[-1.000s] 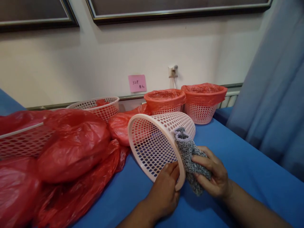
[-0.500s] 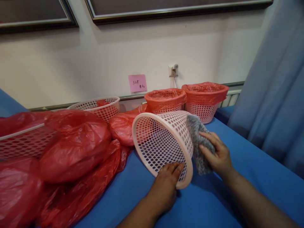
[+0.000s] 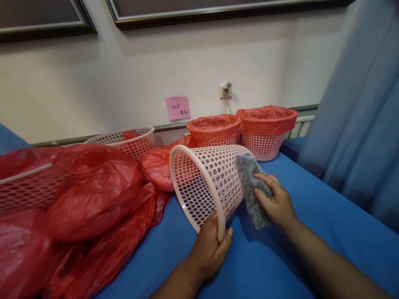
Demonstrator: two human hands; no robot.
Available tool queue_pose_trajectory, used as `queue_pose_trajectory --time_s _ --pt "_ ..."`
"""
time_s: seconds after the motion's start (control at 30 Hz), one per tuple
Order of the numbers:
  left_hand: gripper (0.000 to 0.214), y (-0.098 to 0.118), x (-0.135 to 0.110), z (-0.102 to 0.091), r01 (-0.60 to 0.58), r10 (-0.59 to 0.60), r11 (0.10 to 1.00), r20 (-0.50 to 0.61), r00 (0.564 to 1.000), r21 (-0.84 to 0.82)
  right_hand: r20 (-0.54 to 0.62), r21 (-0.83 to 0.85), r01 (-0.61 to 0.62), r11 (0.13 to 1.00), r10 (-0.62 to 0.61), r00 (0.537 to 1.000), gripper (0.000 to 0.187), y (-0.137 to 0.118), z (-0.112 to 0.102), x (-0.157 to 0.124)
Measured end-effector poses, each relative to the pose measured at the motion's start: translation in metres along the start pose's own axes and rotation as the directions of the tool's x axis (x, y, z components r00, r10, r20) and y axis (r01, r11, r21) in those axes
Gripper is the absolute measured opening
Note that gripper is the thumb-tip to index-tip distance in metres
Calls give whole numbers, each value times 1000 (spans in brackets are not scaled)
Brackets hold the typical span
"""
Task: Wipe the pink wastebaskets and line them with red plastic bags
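Observation:
A pale pink perforated plastic wastebasket lies tipped on its side in the middle, its mouth turned toward the left and front. My left hand grips its rim at the lower front, with the thumb outside and the fingers inside. In my right hand is a grey fuzzy cleaning cloth, pressed against the outer side of the basket near its base. Part of the cloth hangs below my fingers.
Two baskets lined with red bags, one nearer the middle and another to its right, stand by the wall. Red plastic bags pile up at left beside another pink basket. A blue curtain hangs at right above the blue-covered surface.
The wastebasket has turned, so its mouth faces more to the left. My left hand has shifted from inside the mouth to a grip around the rim. The cloth has moved slightly left.

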State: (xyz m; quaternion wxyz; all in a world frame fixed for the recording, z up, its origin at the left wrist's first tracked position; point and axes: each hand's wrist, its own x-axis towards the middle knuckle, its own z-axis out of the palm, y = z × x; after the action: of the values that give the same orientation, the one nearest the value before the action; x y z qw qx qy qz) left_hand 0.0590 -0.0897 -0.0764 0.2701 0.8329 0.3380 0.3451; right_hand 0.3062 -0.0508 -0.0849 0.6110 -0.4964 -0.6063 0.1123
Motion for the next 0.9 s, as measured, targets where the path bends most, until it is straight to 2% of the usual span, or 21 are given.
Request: queue_pose_trajectory --time_s 0.03,0.1,0.13,0.17,0.23,0.27,0.3,0.33,0.37,0.4,0.43,0.47,0.5,0.57,0.63,0.67,0.73,0.8,0.83,0.87,0.9 --pt "55 -1 0 1 -5 4 1000 20 1000 24 -50 -4 -136 991 136 989 40 13 0 7" --pt "54 -1 -1 2 -28 22 997 74 997 77 -100 44 -350 936 353 930 48 34 -2 20" --pt "55 -2 -1 3 -41 31 994 106 994 102 -114 66 -395 916 400 909 51 38 -3 24" --pt "57 -2 -1 4 -52 34 991 139 990 125 -126 74 -386 919 393 911 52 38 -4 24" --pt "66 -4 -1 7 -61 29 985 196 980 159 -134 45 -205 978 209 969 48 22 -7 18" --pt "72 -4 -1 8 -61 24 984 215 976 168 -112 23 -52 998 54 992 45 9 -9 11" --pt "77 -4 0 8 -58 18 984 227 974 171 -73 14 120 993 -119 990 45 -7 -11 2" --pt "81 -3 1 9 -55 13 984 237 971 168 -10 29 280 960 -280 960 48 -23 -14 -7" --pt "83 -2 2 9 -52 11 986 247 969 160 47 81 411 908 -416 908 53 -38 -16 -16" --pt "84 0 3 10 -52 12 987 255 967 150 83 125 498 858 -509 857 58 -50 -18 -23" --pt "83 1 4 9 -52 14 989 264 964 139 105 163 552 818 -571 814 62 -59 -19 -28" --pt "83 3 6 9 -52 15 990 272 962 129 107 180 570 801 -592 798 63 -62 -18 -31" --pt "83 4 7 9 -50 14 991 276 961 123 95 169 557 813 -576 812 62 -61 -17 -31" --pt "88 3 8 8 -32 -3 992 271 962 123 28 89 430 898 -434 901 52 -44 -13 -22" --pt "92 0 8 7 -3 -35 990 265 964 140 -86 -1 171 985 -171 982 41 -15 -10 -5" --pt "93 -2 7 8 6 -48 988 268 962 155 -142 -18 18 1000 -21 990 38 2 -9 4" --pt "94 -5 6 9 7 -66 981 298 952 193 -213 28 -281 959 281 936 43 32 -11 22" --pt "94 -6 4 10 1 -81 973 337 938 231 -192 133 -487 863 504 842 50 51 -13 33" --pt "95 -6 3 11 4 -94 969 350 932 249 -174 167 -530 831 554 814 51 54 -14 35" --pt "95 -6 3 11 13 -111 965 361 926 264 -172 177 -527 831 554 815 51 53 -15 35" --pt "96 -6 3 12 24 -130 960 368 921 278 -186 157 -476 865 499 846 50 47 -15 32"
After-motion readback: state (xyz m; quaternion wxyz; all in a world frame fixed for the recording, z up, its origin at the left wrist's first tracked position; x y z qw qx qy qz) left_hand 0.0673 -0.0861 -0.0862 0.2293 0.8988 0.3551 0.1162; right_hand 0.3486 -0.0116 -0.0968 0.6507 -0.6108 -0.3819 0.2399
